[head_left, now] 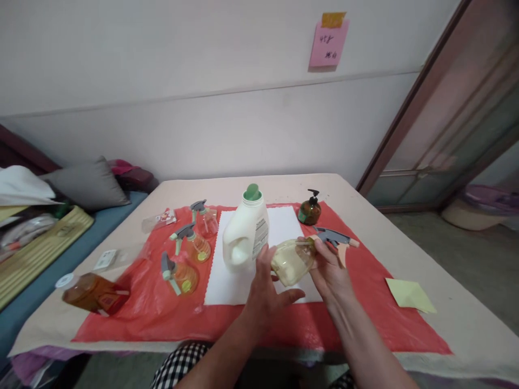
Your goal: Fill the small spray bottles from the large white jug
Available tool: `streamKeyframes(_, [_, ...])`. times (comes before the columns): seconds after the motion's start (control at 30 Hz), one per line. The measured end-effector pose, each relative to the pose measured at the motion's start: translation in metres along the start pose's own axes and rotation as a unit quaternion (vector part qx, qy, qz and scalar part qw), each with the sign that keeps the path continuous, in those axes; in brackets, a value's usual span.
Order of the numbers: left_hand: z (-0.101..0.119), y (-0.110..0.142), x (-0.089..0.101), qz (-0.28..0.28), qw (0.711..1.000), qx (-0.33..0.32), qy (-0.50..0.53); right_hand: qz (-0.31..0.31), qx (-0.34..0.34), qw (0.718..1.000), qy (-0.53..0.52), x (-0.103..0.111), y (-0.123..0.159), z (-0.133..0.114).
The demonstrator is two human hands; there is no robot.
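Observation:
A clear yellowish bottle [292, 262], without a spray top, is tilted on its side above the white sheet. My right hand [330, 265] grips its neck end. At its other end, my left hand [263, 289] has its fingers against the base and its thumb stretched apart below. A grey trigger spray head [334, 236] shows just beyond my right hand. Behind my left hand stands a large white jug [241, 232] with a green spout [252, 192]. Whether liquid is inside the held bottle is hard to tell.
Several trigger spray bottles [187, 278] stand on the red plastic sheet [141, 302] at left. An amber bottle with a white cap [95, 293] lies at the left edge. A brown pump bottle [310, 212] stands behind; yellow sticky notes [409, 295] lie right.

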State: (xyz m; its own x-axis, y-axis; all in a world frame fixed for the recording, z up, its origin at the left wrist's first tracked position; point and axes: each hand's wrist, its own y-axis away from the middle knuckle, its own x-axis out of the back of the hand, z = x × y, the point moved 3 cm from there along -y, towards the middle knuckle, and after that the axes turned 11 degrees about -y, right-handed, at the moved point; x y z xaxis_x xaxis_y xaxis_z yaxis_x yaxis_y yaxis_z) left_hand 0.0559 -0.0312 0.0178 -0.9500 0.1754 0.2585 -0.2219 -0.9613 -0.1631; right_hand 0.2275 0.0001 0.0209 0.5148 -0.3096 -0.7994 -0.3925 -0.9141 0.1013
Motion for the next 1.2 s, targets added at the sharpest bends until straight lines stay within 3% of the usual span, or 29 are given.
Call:
streamKeyframes(0.1, [0.004,-0.003,0.002,-0.062,0.969,0.145,0.193,-0.02,0.028,0.999,0.01,-0.002,0.002,-0.008])
streamKeyframes(0.17, [0.007,-0.004,0.002,-0.105,0.951,0.175,0.231,-0.029,0.03,0.999,0.02,-0.004,0.003,-0.01])
streamKeyframes(0.33, [0.007,-0.002,0.0,-0.096,0.97,0.124,0.186,-0.007,0.033,0.999,0.011,-0.006,0.005,-0.007])
streamKeyframes(0.5, [-0.003,0.001,-0.002,-0.048,0.998,0.037,-0.001,-0.002,0.038,0.999,-0.002,-0.007,0.007,-0.007])
streamKeyframes(0.63, [-0.015,0.001,-0.004,0.015,0.984,-0.082,-0.157,0.009,0.036,0.999,-0.013,-0.007,0.008,-0.006])
streamKeyframes(0.73, [-0.022,0.003,-0.007,0.044,0.964,-0.131,-0.228,0.003,0.041,0.999,-0.014,-0.006,0.007,-0.005])
streamKeyframes(0.93, [-0.019,0.002,-0.006,0.038,0.959,-0.137,-0.243,-0.015,0.066,0.997,0.033,-0.004,0.01,-0.008])
streamKeyframes(1.1, [-0.008,0.002,0.0,-0.002,0.954,-0.123,-0.273,-0.008,0.1,0.959,0.266,-0.013,0.025,-0.015])
streamKeyframes(1.2, [0.002,0.006,0.0,-0.025,0.961,-0.109,-0.254,-0.035,0.103,0.948,0.298,-0.017,0.034,-0.009])
